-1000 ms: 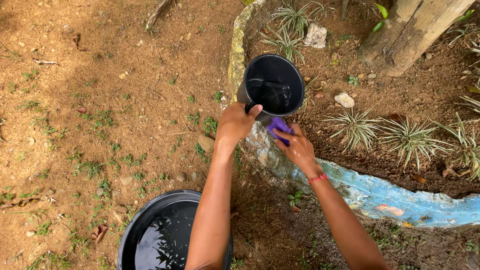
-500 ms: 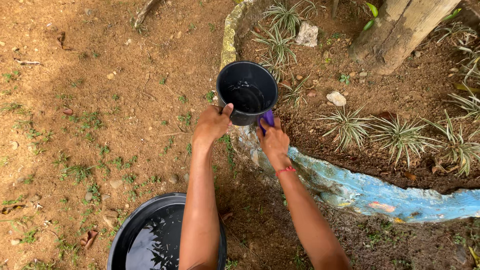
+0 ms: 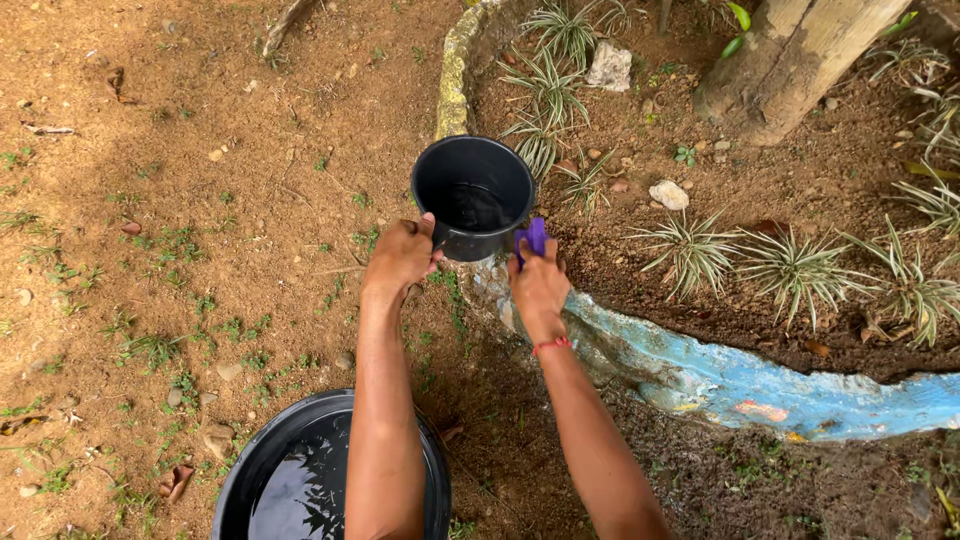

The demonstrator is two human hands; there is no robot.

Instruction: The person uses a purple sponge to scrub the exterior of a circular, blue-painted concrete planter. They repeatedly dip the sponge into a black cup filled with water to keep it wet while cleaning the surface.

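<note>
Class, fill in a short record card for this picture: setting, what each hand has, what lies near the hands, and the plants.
Setting: bare ground with sparse grass, beside a curved painted kerb
Left hand: grips the rim of a black pot, held off the ground
Right hand: holds a purple object against the pot's side; what it is cannot be told
Wrist: red band on the right
Below: black basin holding water
Bed: striped-leaf plants, stones, tree trunk
</note>
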